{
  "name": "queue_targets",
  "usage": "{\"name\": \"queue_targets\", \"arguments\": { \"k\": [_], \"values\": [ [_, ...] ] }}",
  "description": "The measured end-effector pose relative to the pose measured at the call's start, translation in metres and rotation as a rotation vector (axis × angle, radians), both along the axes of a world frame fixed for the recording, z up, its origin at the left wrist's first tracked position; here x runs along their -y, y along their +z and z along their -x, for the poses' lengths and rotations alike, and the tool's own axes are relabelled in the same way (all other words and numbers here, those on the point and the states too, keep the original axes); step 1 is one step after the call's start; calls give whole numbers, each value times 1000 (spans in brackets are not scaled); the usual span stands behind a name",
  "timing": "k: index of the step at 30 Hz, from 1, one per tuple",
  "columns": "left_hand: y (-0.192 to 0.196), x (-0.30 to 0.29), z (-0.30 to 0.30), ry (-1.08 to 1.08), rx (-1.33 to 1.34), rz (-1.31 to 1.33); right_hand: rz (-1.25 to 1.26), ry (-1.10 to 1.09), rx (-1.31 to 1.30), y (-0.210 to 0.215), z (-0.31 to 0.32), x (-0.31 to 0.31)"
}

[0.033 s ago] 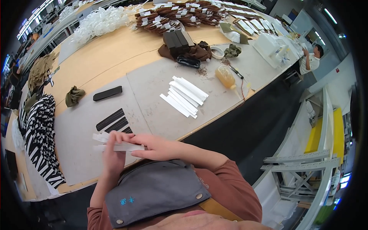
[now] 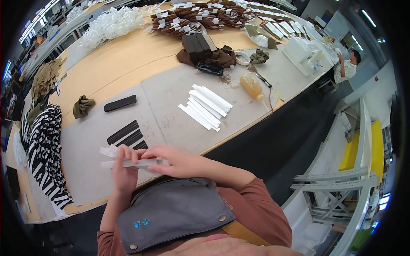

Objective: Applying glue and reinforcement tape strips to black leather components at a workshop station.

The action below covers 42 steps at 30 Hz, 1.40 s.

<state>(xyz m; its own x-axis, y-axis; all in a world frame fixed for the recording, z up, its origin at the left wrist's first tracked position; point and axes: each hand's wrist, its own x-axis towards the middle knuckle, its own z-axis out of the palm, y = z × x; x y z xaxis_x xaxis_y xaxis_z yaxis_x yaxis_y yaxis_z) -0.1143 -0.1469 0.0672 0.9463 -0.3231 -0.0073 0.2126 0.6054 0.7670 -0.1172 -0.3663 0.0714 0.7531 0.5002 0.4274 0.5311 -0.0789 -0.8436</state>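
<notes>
Close in front of my body, my left hand grips some white strips, whose ends stick out to the left of its fingers. My right hand pinches the right end of one strip, with thumb below and fingers above. Just beyond my hands, several flat black strips lie side by side on the grey table covering. To the right rests a loose pile of white strips. A dark padded strip lies farther off. How many strips I hold, I cannot tell.
A bottle of amber liquid, a black pen-like tool, a black tray and dark blocks stand beyond. Striped black-and-white bundles lie left, brown bundles at the back. A person sits far right.
The held white strips have shifted slightly left, and the fingers of my right hand have moved a little along them. Things on the table have not moved.
</notes>
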Motion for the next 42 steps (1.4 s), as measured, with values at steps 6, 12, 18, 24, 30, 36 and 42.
{"name": "queue_targets", "arguments": {
  "k": [6, 12, 18, 24, 30, 36, 42],
  "values": [
    [9, -13, 11, -10, -161, -158, -383, 694, -192, 102, 35, 67],
    [11, -8, 25, -136, -388, -190, -685, 908, -4, 96, 46, 58],
    [23, 6, 20, -302, -243, -283, -709, -49, -395, 24, 23, 50],
    [16, 6, 22, -332, -258, -248, -246, -333, -528, -19, 2, 2],
    [7, 3, 23, -319, -274, -225, -230, -326, -393, -17, 1, -12],
    [2, 5, 27, -303, -312, -300, -191, -233, -403, -24, 3, -20],
    [-1, 3, 24, -267, -286, -418, -180, -254, -389, -24, 0, -23]
  ]
}}
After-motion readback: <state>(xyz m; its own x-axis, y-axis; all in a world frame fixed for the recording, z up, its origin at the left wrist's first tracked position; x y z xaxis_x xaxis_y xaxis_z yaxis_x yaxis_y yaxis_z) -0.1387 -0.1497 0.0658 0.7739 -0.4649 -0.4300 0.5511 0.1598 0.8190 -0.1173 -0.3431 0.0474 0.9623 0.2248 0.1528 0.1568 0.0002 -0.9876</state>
